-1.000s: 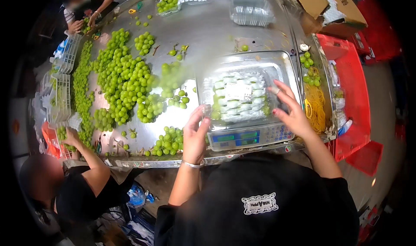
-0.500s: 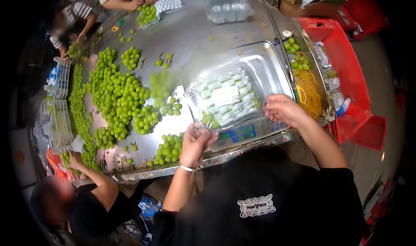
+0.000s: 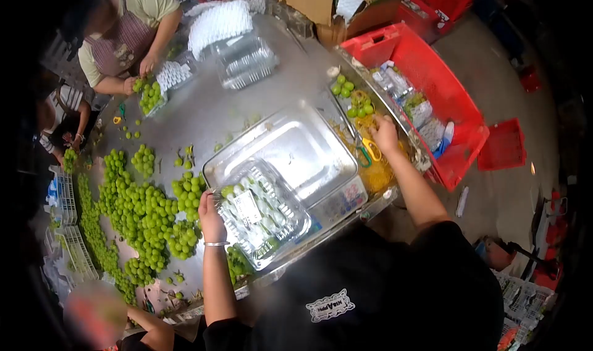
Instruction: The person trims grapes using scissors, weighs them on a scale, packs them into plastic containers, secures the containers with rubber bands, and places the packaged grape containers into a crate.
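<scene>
A clear plastic box [image 3: 256,212] of green grapes in white foam net, with a white label on its lid, is tilted over the lower left corner of the scale's metal tray [image 3: 296,153]. My left hand [image 3: 212,218] is closed on the box's left edge. My right hand [image 3: 384,135] reaches over the pile of yellow rubber bands [image 3: 377,178] in the trough at the table's right edge; its fingers are bent and partly hidden. Beside it lie scissors [image 3: 371,150] with yellow and green handles.
Loose bunches of green grapes [image 3: 139,212] cover the left of the table. Stacked clear boxes [image 3: 247,60] stand at the back. A red crate [image 3: 426,104] is at the right. Other people work at the left and far left.
The view has turned to the right. The box has come off the middle of the scale tray in my left hand. My right hand has moved from beside the box to the rubber bands.
</scene>
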{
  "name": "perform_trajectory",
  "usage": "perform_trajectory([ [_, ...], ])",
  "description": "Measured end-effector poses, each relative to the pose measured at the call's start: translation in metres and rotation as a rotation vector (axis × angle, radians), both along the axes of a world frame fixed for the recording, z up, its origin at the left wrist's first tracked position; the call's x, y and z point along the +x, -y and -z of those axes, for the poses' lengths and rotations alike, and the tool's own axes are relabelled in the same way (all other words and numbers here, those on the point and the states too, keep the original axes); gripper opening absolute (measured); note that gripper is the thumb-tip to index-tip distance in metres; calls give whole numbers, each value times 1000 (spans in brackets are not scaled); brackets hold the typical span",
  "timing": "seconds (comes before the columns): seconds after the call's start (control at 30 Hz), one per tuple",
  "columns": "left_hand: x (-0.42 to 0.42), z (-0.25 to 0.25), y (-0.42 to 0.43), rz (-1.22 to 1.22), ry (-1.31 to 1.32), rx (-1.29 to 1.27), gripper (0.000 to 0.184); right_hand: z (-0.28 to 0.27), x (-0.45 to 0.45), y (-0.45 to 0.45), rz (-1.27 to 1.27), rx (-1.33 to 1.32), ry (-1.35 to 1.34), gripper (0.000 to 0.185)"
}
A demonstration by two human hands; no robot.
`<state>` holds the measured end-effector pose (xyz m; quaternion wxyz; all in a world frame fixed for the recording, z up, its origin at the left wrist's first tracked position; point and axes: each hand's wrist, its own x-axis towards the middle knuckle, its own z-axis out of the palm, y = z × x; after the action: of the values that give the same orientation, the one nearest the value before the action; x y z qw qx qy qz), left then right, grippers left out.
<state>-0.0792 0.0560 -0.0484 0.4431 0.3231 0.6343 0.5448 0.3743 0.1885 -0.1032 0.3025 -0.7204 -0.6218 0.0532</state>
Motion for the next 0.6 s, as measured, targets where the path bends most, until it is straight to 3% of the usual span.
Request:
perform_trajectory([
  [0.07, 23, -17, -11, 31, -64, -13, 22, -2, 2, -13, 17, -71, 24, 9],
  [0.1, 18, 1, -15, 65, -77, -42, 23, -1, 0, -13, 42, -166, 44, 7],
  [0.2, 63, -31, -17, 119, -148, -31, 22, -22, -1, -11, -2, -128, 11, 10],
  [0.27, 76, -39, -20, 164, 104, -42, 22, -20, 11, -12, -41, -148, 58, 9],
  [0.37, 67, -44, -25, 180, -20, -270, 22, -42, 15, -11, -113, -119, 94, 8],
  [0.43, 84, -72, -28, -57, -769, 194, 23, -68, 4, -10, -159, -135, 45, 6],
  [0.5, 110, -95, -28, 48, -631, 320, 34, -90, -18, -4, -240, -155, -73, 6],
  [0.6, 158, -122, -23, 390, -427, 207, 50, -129, -65, 7, -487, -176, -396, 6],
])
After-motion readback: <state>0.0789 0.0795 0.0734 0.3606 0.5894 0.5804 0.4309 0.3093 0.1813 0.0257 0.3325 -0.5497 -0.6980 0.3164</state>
